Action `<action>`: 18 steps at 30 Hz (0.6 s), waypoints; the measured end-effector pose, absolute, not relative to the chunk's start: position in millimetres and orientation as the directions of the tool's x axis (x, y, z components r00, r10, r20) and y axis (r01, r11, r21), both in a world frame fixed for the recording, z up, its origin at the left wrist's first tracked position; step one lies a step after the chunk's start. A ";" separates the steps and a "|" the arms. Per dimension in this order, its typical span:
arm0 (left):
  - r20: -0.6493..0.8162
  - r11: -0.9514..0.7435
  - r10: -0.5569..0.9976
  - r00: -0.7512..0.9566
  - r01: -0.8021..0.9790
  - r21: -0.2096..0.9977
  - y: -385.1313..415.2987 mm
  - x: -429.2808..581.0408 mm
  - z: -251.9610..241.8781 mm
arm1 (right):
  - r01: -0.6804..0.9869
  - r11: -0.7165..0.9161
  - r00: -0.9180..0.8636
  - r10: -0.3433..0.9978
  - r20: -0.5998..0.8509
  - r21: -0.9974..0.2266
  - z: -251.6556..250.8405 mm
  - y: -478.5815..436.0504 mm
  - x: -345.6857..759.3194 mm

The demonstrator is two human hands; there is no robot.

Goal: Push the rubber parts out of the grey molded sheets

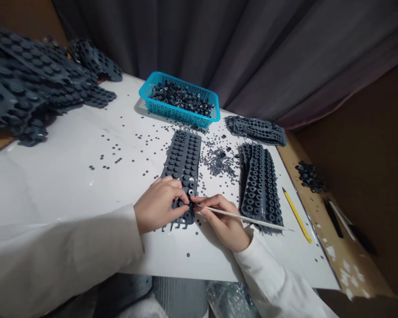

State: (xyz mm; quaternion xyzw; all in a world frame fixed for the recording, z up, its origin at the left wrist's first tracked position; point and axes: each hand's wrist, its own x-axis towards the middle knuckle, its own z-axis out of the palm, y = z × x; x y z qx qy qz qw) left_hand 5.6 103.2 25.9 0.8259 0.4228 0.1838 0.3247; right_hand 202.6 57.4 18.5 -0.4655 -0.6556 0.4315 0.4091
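A dark grey rubber strip studded with small rings lies lengthways on the white table. My left hand is closed, pinching the near end of this strip. My right hand is closed around a thin pale stick, whose tip touches a ring on the strip right beside my left fingers. The stick's free end points to the right.
A blue basket of small black rings stands at the back. More rubber strips lie at right and back right, with a large heap at left. Loose rubber bits scatter between. A yellow pencil lies near the right edge.
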 end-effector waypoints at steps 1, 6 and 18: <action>0.029 -0.433 0.817 0.576 0.579 0.691 103.1 5.4 25.7 | 0.260 0.185 -0.240 0.963 0.122 -0.948 18.6 57.0 202.9; 0.028 -0.438 0.813 0.582 0.579 0.688 104.3 6.0 25.2 | 0.316 0.277 -0.285 0.940 0.188 -0.907 21.8 56.2 202.8; 0.029 -0.462 0.800 0.599 0.585 0.667 104.8 5.0 25.2 | 0.330 0.474 -0.375 0.859 0.348 -0.816 25.2 59.3 200.4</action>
